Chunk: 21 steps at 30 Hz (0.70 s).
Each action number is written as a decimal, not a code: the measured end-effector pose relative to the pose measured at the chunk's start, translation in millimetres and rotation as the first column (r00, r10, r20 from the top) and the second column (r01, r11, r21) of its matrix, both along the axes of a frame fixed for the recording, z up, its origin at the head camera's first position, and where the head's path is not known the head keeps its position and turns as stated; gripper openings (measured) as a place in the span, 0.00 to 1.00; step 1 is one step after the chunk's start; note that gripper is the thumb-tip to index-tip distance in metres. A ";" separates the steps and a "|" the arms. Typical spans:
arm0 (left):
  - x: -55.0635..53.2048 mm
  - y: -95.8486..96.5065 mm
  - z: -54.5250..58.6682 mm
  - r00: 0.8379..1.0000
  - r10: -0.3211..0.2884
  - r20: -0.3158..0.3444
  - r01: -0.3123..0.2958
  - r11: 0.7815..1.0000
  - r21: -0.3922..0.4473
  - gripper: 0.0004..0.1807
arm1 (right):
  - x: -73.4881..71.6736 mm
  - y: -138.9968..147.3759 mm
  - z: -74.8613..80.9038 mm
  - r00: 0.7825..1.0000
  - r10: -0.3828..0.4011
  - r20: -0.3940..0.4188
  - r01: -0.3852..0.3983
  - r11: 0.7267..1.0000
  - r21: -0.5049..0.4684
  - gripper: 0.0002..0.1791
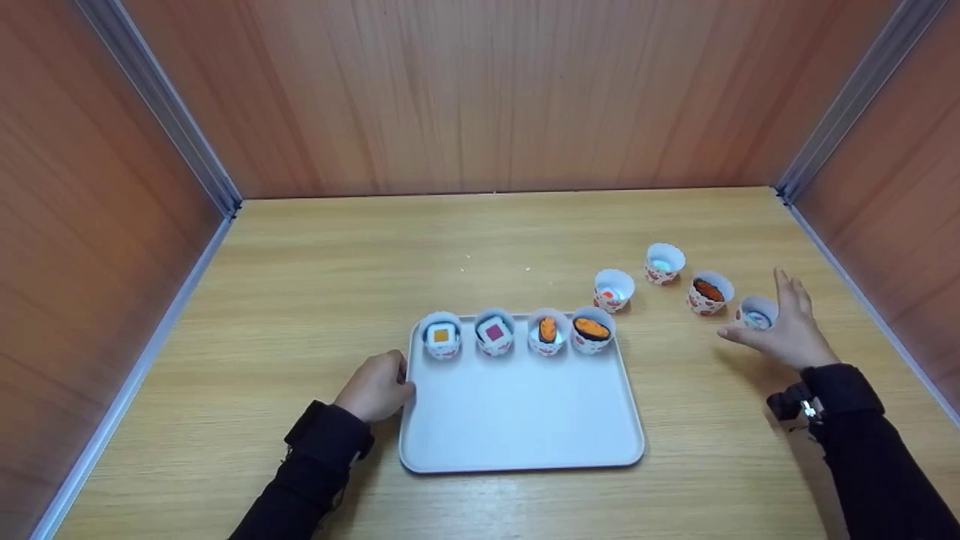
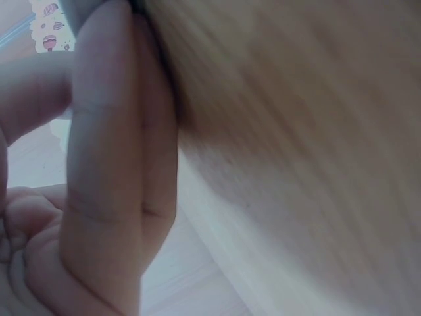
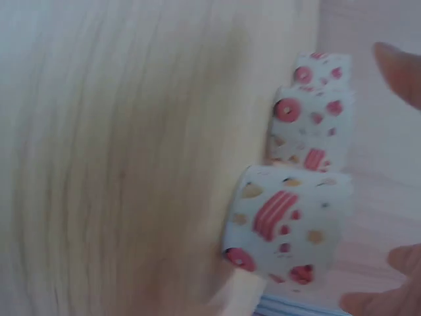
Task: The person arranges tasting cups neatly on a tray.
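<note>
Cake and doughnut prints decorate the paper cup by the right hand, on the counter near the right wall. That hand's grip is wide, thumb apart from the fingers. The left hand pinches the tray at its left edge; four more cups line the far edge.

Your head view looks forward and down over the tray!
Left-wrist view crowds in on your left hand; right-wrist view, close and tipped sideways, faces three cups your head view shares.
</note>
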State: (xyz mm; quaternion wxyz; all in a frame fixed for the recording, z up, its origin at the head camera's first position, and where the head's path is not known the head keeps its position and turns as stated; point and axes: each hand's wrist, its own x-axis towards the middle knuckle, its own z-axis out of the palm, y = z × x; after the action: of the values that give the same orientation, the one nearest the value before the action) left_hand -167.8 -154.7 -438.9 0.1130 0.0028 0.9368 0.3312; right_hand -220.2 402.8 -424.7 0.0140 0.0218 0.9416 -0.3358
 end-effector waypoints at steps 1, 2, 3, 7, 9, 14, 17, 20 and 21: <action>-0.1 0.0 0.3 1.000 0.001 0.003 -0.001 1.000 0.001 0.04 | -2.5 1.9 -0.8 1.000 0.002 0.028 -0.003 1.000 0.013 0.72; 0.0 0.1 0.6 1.000 0.001 0.005 -0.001 1.000 0.001 0.04 | -4.9 3.6 -1.6 0.999 0.002 0.054 -0.004 1.000 0.025 0.72; 0.0 0.1 0.9 1.000 0.003 0.008 -0.003 1.000 0.002 0.04 | -7.0 4.7 -2.0 0.997 -0.001 0.078 -0.002 0.999 0.036 0.71; 0.8 -0.1 0.4 1.000 -0.003 0.003 0.003 1.000 0.004 0.05 | -11.8 7.0 -2.8 0.993 -0.012 0.117 0.003 0.997 0.082 0.61; 0.9 -0.3 0.0 1.000 -0.010 -0.008 0.010 1.000 0.006 0.05 | -12.3 7.7 -3.1 0.995 -0.014 0.103 0.003 0.995 0.099 0.54; 0.6 -1.1 -0.4 0.999 -0.026 -0.034 0.026 1.000 0.002 0.05 | -11.3 7.5 -3.9 0.998 -0.011 0.059 0.005 0.993 0.114 0.44; 0.4 -1.1 -0.6 0.999 -0.027 -0.036 0.027 1.000 -0.001 0.05 | -10.6 4.2 -2.2 0.998 -0.014 0.059 0.008 0.994 0.113 0.44; 0.4 -1.3 -0.8 0.999 -0.023 -0.036 0.024 1.000 0.001 0.06 | -9.5 -4.0 2.6 0.998 -0.008 0.054 0.002 0.995 0.101 0.44; 0.5 -1.4 -1.0 0.999 -0.022 -0.037 0.022 1.000 0.001 0.06 | -8.8 -8.1 4.7 0.999 -0.002 0.048 -0.003 0.995 0.098 0.44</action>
State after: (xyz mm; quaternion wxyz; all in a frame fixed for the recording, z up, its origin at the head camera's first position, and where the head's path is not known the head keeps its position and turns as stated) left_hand -167.3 -156.1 -439.9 0.0994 0.0195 0.9384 0.3303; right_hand -229.1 394.7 -420.0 0.0357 0.0303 0.9563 -0.2885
